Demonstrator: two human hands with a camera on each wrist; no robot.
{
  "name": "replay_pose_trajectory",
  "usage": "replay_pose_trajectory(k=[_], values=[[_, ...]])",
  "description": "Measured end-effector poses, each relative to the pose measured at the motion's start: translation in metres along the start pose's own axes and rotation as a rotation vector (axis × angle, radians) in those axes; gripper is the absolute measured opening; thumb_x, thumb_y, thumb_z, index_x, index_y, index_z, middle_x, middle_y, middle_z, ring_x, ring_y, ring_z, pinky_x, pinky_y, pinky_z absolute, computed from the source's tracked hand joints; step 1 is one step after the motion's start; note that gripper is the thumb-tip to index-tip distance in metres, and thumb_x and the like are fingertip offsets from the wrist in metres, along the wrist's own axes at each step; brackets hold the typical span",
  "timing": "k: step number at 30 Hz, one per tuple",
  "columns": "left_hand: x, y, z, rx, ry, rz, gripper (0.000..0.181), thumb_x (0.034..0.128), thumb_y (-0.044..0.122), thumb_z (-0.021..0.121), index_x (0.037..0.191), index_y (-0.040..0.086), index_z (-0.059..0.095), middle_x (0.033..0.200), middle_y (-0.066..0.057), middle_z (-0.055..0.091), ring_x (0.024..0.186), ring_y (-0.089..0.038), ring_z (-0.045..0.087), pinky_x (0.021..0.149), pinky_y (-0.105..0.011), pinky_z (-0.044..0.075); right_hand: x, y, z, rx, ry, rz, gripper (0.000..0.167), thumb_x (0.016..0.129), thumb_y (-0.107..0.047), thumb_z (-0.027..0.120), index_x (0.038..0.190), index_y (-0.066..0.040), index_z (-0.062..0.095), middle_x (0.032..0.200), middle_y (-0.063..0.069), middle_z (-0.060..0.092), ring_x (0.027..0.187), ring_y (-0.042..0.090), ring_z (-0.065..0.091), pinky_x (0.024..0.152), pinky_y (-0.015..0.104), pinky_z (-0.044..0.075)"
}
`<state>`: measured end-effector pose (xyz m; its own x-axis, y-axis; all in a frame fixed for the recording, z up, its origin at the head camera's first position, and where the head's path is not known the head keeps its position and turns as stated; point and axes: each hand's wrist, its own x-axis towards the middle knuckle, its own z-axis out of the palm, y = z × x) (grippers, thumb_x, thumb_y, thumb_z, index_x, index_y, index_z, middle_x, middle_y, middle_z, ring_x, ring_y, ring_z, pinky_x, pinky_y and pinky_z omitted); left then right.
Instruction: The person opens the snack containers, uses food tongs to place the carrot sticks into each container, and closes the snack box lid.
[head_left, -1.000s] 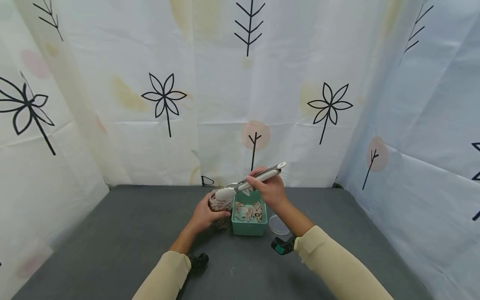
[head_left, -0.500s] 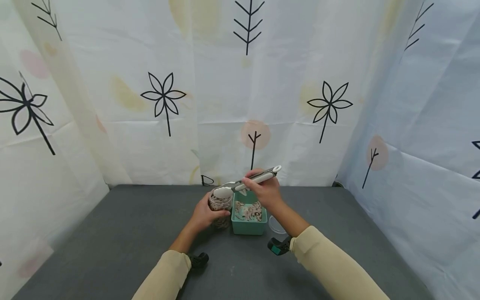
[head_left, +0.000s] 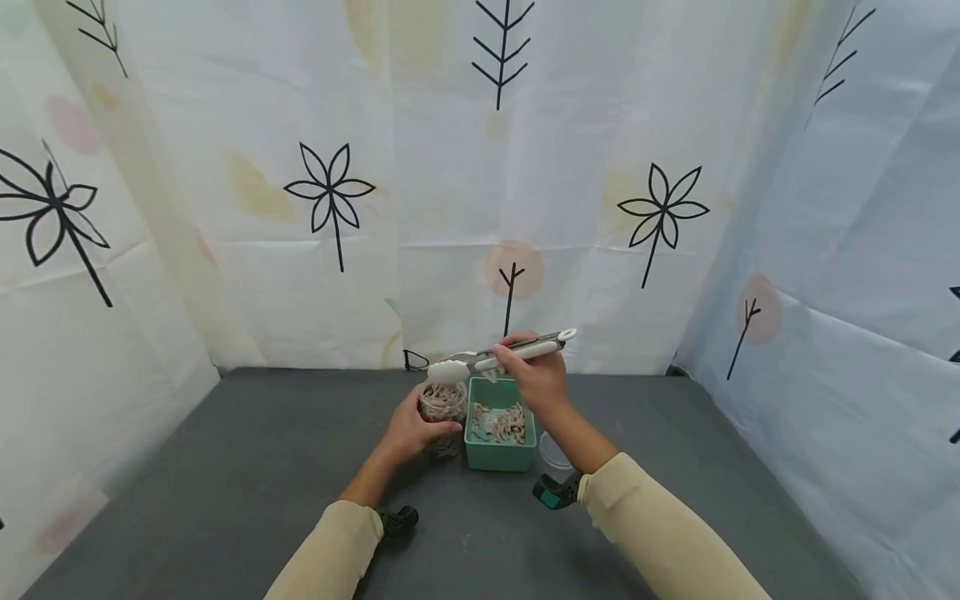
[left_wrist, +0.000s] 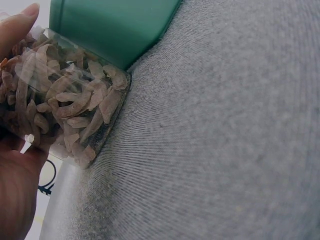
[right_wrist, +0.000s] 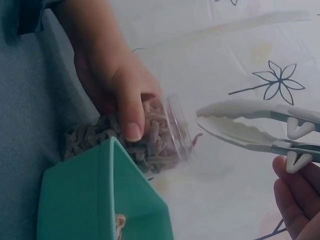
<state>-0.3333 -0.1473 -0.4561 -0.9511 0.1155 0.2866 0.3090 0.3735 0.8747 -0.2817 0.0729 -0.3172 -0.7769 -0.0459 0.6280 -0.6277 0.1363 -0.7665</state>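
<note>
My left hand (head_left: 407, 431) grips a clear jar (right_wrist: 155, 135) around its side, thumb toward the green box. Pale brown dried strips (left_wrist: 75, 95) fill the jar, which stands uncapped on the table. One thin strip pokes out at its rim. My right hand (head_left: 542, 385) holds white and grey tongs (head_left: 448, 372) by the handles, over the back of the box. The tongs' white scalloped tips lie just above the jar mouth, slightly parted with nothing visible between them. To the jar's right is an open green box (head_left: 498, 458) with a scattering of similar strips (head_left: 501, 423) inside.
A clear round lid (head_left: 555, 451) lies on the dark grey table (head_left: 225, 492), right of the box and partly behind my right forearm. A patterned white curtain (head_left: 450, 167) hangs behind the table and along both sides.
The tongs' tips have lifted from inside the jar mouth to just above it, and the tongs lie flatter. My left hand keeps its hold on the jar; the box has not moved.
</note>
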Motion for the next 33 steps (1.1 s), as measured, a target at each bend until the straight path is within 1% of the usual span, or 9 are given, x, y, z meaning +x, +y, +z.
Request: replay_pose_trajectory(k=[4,9,14,19,21,23,28,30,33], values=[[0.0,0.0,-0.001,0.007,0.001,0.003,0.095,0.0714,0.03,0.089,0.147,0.006,0.037,0.125,-0.014,0.055,0.109,-0.029,0.054,0.089,-0.049,0.045,-0.001,-0.001,0.001,-0.062,-0.004,0.032,0.012,0.09,-0.004,0.07,0.096,0.006,0.068,0.08,0.013,0.065,0.063,0.01,0.052,0.059,0.025,0.043],[0.0,0.001,-0.001,0.002,-0.002,-0.004,0.095,0.0715,0.031,0.089,0.147,0.005,0.037,0.125,-0.015,0.055,0.109,-0.03,0.054,0.089,-0.049,0.045,-0.006,0.0,0.003,-0.157,-0.045,0.048,0.013,0.09,-0.009,0.07,0.097,0.002,0.068,0.082,0.012,0.066,0.062,0.01,0.05,0.059,0.028,0.042],[-0.001,0.002,-0.001,-0.006,-0.004,-0.002,0.093,0.0723,0.028,0.088,0.146,0.004,0.037,0.125,-0.016,0.055,0.109,-0.031,0.055,0.088,-0.049,0.045,-0.01,0.002,0.005,-0.166,-0.102,0.032,0.013,0.09,-0.008,0.07,0.098,0.002,0.068,0.093,0.014,0.064,0.069,0.011,0.055,0.064,0.03,0.045],[-0.001,0.001,-0.001,-0.004,0.003,-0.002,0.091,0.0724,0.027,0.088,0.145,0.006,0.039,0.124,-0.014,0.055,0.109,-0.03,0.055,0.088,-0.049,0.046,-0.015,0.004,0.006,-0.172,-0.137,0.011,0.012,0.09,-0.007,0.07,0.097,0.003,0.069,0.093,0.014,0.064,0.068,0.009,0.055,0.063,0.03,0.045],[-0.001,0.001,-0.001,0.001,0.004,-0.002,0.09,0.0726,0.027,0.088,0.145,0.006,0.039,0.124,-0.014,0.055,0.109,-0.03,0.055,0.088,-0.048,0.046,-0.016,0.005,0.006,-0.163,-0.129,-0.007,0.012,0.09,-0.006,0.07,0.096,0.003,0.069,0.092,0.015,0.064,0.067,0.008,0.054,0.062,0.029,0.045],[-0.001,0.0,-0.001,0.006,0.002,0.0,0.091,0.0728,0.028,0.088,0.145,0.005,0.039,0.124,-0.014,0.055,0.108,-0.03,0.055,0.087,-0.048,0.046,-0.016,0.006,0.005,-0.119,-0.109,-0.012,0.012,0.089,-0.004,0.07,0.097,0.005,0.069,0.091,0.017,0.065,0.066,0.006,0.054,0.061,0.027,0.045],[-0.001,0.0,0.0,0.016,0.0,0.002,0.092,0.0719,0.03,0.088,0.145,0.006,0.039,0.126,-0.015,0.055,0.109,-0.03,0.055,0.087,-0.048,0.046,-0.012,0.007,0.001,-0.009,-0.019,-0.06,0.012,0.087,0.003,0.069,0.096,0.011,0.067,0.087,0.024,0.065,0.065,0.005,0.054,0.058,0.022,0.044],[0.0,0.001,0.0,0.017,0.006,0.0,0.09,0.0714,0.029,0.089,0.145,0.008,0.041,0.126,-0.015,0.055,0.109,-0.03,0.055,0.087,-0.048,0.046,-0.009,0.006,-0.003,0.006,0.013,-0.087,0.013,0.087,0.004,0.069,0.096,0.013,0.066,0.086,0.026,0.064,0.064,0.005,0.053,0.057,0.021,0.043],[0.0,0.001,-0.001,0.019,0.008,-0.004,0.088,0.0712,0.028,0.089,0.144,0.01,0.042,0.126,-0.015,0.055,0.109,-0.031,0.055,0.087,-0.049,0.046,-0.006,0.006,-0.011,0.031,0.043,-0.095,0.015,0.087,0.005,0.068,0.097,0.016,0.064,0.084,0.027,0.063,0.062,0.006,0.052,0.056,0.02,0.042]])
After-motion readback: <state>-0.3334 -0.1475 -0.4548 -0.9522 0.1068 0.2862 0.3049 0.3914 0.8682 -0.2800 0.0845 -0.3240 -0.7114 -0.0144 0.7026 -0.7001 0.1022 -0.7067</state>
